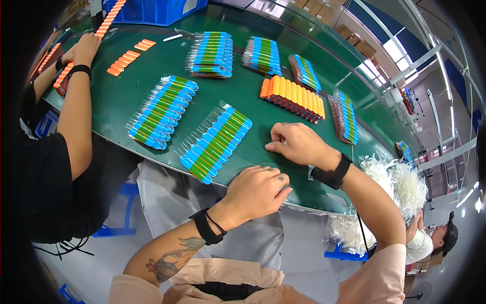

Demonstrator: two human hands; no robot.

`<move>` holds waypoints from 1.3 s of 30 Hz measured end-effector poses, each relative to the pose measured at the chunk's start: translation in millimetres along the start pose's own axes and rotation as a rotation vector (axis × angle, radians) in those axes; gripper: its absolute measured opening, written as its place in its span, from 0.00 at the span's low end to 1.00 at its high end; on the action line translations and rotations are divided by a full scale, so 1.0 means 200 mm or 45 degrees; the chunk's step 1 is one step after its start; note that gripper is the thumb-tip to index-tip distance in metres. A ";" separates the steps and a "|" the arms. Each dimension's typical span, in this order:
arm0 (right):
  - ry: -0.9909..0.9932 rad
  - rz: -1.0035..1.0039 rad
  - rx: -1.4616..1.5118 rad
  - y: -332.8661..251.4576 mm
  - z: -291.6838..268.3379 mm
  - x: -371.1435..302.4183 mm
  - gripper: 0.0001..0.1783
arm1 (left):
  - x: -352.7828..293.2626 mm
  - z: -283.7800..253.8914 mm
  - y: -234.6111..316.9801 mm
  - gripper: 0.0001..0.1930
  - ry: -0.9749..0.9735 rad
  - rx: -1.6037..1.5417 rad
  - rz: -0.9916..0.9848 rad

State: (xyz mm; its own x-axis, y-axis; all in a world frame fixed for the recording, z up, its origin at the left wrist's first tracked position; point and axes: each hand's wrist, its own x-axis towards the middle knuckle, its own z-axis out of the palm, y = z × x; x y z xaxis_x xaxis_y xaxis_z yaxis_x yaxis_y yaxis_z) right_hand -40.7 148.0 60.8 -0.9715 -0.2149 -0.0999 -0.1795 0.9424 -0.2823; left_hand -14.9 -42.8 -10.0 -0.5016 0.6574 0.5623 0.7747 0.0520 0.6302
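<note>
My left hand is at the table's near edge, its fingers curled under and its thumb pointing right; its palm side is hidden. Farther right, my right hand rests on the green table with fingers bent in and thumb against them. Whatever either hand may hold does not show. Left of my hands lies a fanned row of blue rounded-end strips with a green band and clear plastic ends. Beyond my right hand stands a stack of orange and yellow rounded-end pieces.
More blue strip bundles lie around: one at left, several at the back and one at right. Loose orange pieces lie by a co-worker's hand holding an orange row. A blue bin stands behind; white shreds heap at right.
</note>
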 end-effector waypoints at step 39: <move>1.110 0.995 -0.885 0.60 -0.72 -1.96 0.11 | 0.02 0.04 0.03 0.05 -0.012 -0.120 -0.129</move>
State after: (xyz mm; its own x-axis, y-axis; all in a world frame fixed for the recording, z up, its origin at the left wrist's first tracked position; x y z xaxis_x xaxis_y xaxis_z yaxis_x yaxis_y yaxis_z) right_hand 295.5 382.1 204.1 -0.5895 0.4161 0.6924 0.6694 0.7314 0.1304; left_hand -9.7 -34.7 -8.6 -0.5717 0.6593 0.4883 0.6803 0.0483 0.7313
